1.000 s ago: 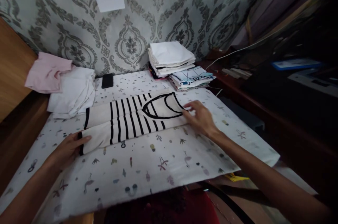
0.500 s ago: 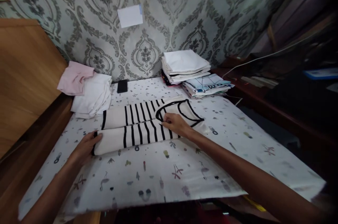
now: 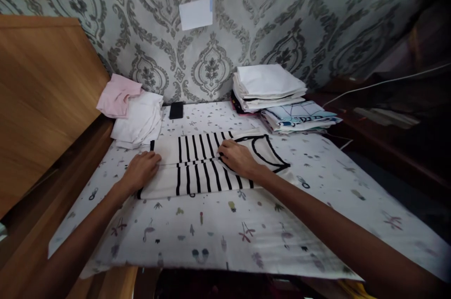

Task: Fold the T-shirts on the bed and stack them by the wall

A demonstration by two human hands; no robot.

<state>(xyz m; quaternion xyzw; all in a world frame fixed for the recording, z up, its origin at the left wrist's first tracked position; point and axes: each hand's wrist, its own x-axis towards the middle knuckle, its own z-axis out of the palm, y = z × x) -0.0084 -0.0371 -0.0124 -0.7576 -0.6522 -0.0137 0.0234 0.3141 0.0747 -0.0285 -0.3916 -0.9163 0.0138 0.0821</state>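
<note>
A white knit top (image 3: 165, 184) with black stripes and black trim lies on the printed sheet, its two long sides folded in so they meet along a middle line. The neckline end points right and the hem end left. My left hand (image 3: 143, 169) is over the hem end, fingers curled on the cloth by the middle line. Near the neckline, my right hand (image 3: 237, 155) pinches the fabric where the folded edges meet. Each palm is turned down, so part of the top under the hands is hidden.
Behind on the left lie a pink cloth (image 3: 118, 94) and white cloths (image 3: 139, 122), with a black phone (image 3: 176, 110) beside them. Folded clothes stand at the back right in a white stack (image 3: 269, 80) and a light-blue stack (image 3: 299, 113). A wooden panel (image 3: 45, 87) borders the left.
My left hand has moved from the near hem corner up to the middle line. The near side of the top now lies closer to the far side. The view has shifted slightly.
</note>
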